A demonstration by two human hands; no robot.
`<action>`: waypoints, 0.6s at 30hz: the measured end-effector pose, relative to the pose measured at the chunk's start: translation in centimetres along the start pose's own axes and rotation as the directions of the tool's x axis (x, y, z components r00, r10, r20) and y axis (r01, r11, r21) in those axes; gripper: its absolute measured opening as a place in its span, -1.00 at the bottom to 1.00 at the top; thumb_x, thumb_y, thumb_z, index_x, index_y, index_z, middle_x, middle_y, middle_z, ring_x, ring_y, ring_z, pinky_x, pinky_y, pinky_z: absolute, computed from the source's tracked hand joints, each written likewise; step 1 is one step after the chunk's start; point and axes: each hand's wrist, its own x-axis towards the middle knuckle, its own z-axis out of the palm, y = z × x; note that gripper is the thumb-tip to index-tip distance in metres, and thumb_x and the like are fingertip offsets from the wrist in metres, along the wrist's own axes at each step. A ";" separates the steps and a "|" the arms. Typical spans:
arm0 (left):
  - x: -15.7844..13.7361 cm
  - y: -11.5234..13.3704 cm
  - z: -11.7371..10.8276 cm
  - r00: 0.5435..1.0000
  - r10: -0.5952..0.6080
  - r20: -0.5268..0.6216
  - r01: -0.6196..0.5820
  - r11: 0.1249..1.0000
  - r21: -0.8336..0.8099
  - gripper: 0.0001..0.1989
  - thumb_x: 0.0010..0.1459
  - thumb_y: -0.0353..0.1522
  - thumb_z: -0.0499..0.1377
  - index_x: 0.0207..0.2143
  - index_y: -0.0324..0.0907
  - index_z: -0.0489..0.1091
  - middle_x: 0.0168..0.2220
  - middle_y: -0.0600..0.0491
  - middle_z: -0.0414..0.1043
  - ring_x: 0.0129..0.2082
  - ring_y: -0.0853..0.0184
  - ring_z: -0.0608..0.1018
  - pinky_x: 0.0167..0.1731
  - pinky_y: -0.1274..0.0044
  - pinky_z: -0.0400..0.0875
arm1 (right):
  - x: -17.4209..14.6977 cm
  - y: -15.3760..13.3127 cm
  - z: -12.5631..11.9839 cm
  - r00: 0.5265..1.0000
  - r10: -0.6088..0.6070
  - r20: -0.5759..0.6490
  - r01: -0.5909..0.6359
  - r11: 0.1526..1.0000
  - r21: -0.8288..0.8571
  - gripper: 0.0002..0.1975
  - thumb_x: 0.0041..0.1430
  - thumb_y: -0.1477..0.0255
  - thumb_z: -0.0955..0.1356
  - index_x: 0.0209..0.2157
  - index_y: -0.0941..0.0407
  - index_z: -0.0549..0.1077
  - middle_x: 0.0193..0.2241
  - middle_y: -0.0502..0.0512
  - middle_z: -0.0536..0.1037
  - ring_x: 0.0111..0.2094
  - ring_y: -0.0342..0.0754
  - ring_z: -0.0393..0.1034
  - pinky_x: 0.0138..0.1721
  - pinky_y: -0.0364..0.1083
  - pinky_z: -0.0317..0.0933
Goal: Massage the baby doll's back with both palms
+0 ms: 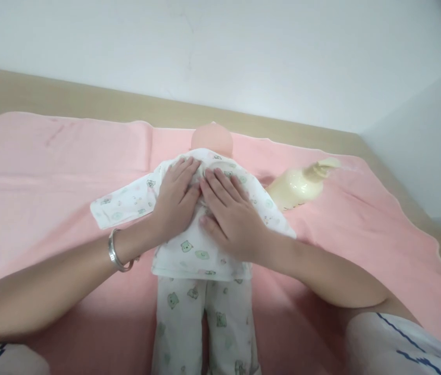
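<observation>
A doll in a white printed long-sleeved top [204, 260] and matching trousers [228, 317] lies on a pink sheet. Its smooth head [212, 138] shows at the far end, with no face in sight. My left hand [177, 198] rests flat on the upper left of the top, fingers stretched out and angled inward. Beside it, my right hand [234, 213] lies flat on the upper right part, fingers extended. Neither hand grasps anything. One sleeve [124, 203] reaches out to the left; part of the other side is hidden behind my right hand and wrist.
A pale yellow pump bottle [298, 187] lies on its side to the right of the doll. The pink sheet [60, 161] has creases and covers a beige surface [87, 99], whose far edge meets a white wall [220, 57].
</observation>
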 end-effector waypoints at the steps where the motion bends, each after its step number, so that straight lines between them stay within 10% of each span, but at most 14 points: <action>1: 0.0 -0.3 0.1 1.000 0.016 -0.025 -0.017 0.999 -0.036 -0.47 0.38 -0.23 -0.11 0.33 -0.15 0.21 0.42 -0.05 0.12 0.46 0.12 0.09 0.44 0.12 -0.03 | 0.6 0.7 0.1 1.000 0.026 -0.004 -0.026 0.999 0.027 -0.35 0.44 0.23 0.07 0.41 0.30 0.08 0.47 0.25 -0.04 0.50 0.15 -0.26 0.48 0.26 -0.27; 7: -0.1 -1.1 0.4 0.993 0.062 -0.099 -0.074 0.990 -0.123 -0.51 0.38 -0.20 -0.04 0.28 -0.11 0.29 0.37 -0.04 0.21 0.42 0.08 0.17 0.43 0.07 0.02 | 2.0 3.0 0.0 0.985 0.159 -0.065 -0.149 0.978 0.146 -0.37 0.43 0.25 0.08 0.41 0.27 0.04 0.47 0.34 -0.09 0.50 0.17 -0.30 0.44 0.35 -0.23; 12: -0.4 -1.5 0.6 0.988 0.085 -0.130 -0.107 0.980 -0.169 -0.53 0.39 -0.18 -0.04 0.26 -0.07 0.32 0.37 -0.01 0.22 0.41 0.10 0.19 0.43 0.09 0.04 | 0.5 1.0 -0.3 0.961 0.022 -0.274 0.007 0.994 0.106 -0.36 0.40 0.40 0.10 0.44 0.17 -0.15 0.50 0.29 -0.24 0.50 0.09 -0.53 0.44 0.37 -0.27; 18: -0.4 -1.8 0.8 0.976 0.123 -0.182 -0.157 0.970 -0.185 -0.56 0.42 -0.22 -0.08 0.23 -0.10 0.35 0.34 -0.01 0.28 0.39 0.14 0.25 0.42 0.10 0.07 | -0.1 0.1 -0.1 0.996 -0.002 -0.087 0.004 1.000 0.027 -0.41 0.45 0.27 0.11 0.37 0.28 0.11 0.46 0.40 -0.05 0.49 0.28 -0.33 0.43 0.40 -0.19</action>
